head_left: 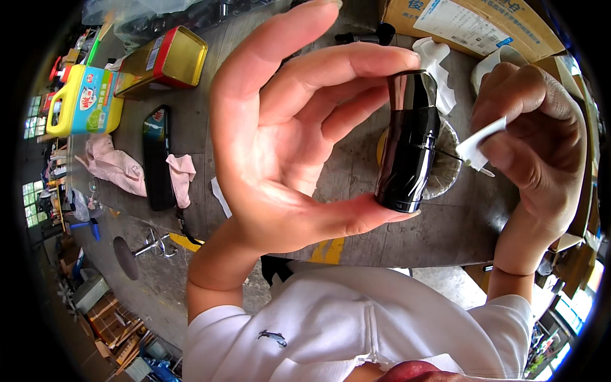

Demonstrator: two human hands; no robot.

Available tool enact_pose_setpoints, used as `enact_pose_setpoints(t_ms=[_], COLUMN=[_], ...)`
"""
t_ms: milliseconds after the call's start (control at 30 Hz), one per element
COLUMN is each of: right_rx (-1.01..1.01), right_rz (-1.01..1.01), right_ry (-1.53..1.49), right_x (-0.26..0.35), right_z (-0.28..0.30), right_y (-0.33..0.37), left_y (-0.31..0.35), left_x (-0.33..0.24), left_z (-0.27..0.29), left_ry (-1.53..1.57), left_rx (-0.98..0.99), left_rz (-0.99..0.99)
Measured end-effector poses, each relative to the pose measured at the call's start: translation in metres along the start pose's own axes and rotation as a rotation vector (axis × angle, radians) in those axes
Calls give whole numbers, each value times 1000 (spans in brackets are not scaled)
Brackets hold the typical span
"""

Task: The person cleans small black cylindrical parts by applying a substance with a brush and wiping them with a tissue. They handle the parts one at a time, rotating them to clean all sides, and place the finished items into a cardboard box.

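My left hand (273, 146) holds a glossy black faceted cylinder (406, 149) upright, gripped end to end between the thumb below and a fingertip above. The other fingers are raised or curled behind it. To the right, my right hand (538, 140) pinches a small folded white piece of paper or cloth (477, 145) close to the cylinder's side. A thin dark line runs between that white piece and the cylinder; what it is, I cannot make out. Behind the cylinder a bowl with a crinkled silvery lining (450, 169) is partly hidden.
Crumpled white tissue (439, 73) lies near a cardboard box (474, 25) at the back right. On the left are a yellow jug (86, 102), a gold-and-red tin (168, 60), a black phone-like object (158, 159) and pink cloths (114, 162). Yellow tape marks the table's near edge.
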State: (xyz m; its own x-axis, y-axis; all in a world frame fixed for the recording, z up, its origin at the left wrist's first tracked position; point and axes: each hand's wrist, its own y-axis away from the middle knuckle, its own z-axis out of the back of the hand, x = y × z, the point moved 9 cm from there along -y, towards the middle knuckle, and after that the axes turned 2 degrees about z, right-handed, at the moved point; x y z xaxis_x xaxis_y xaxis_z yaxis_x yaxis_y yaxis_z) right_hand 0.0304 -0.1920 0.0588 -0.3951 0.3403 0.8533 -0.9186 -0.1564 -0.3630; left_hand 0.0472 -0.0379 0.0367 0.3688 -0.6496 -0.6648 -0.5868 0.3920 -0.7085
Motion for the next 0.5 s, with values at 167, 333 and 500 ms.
enact_pose_setpoints(t_ms=[167, 333, 500], right_rx=[-192, -19, 77], right_rz=[28, -71, -58], right_ry=[-102, 4, 22], right_x=[-3, 5, 4], right_z=[-6, -6, -10], right_y=[16, 5, 6], left_y=[11, 12, 4], left_x=[5, 7, 1], left_z=[10, 8, 1], left_ry=[-189, -257, -245], left_rx=[-71, -161, -354], left_rz=[97, 208, 306])
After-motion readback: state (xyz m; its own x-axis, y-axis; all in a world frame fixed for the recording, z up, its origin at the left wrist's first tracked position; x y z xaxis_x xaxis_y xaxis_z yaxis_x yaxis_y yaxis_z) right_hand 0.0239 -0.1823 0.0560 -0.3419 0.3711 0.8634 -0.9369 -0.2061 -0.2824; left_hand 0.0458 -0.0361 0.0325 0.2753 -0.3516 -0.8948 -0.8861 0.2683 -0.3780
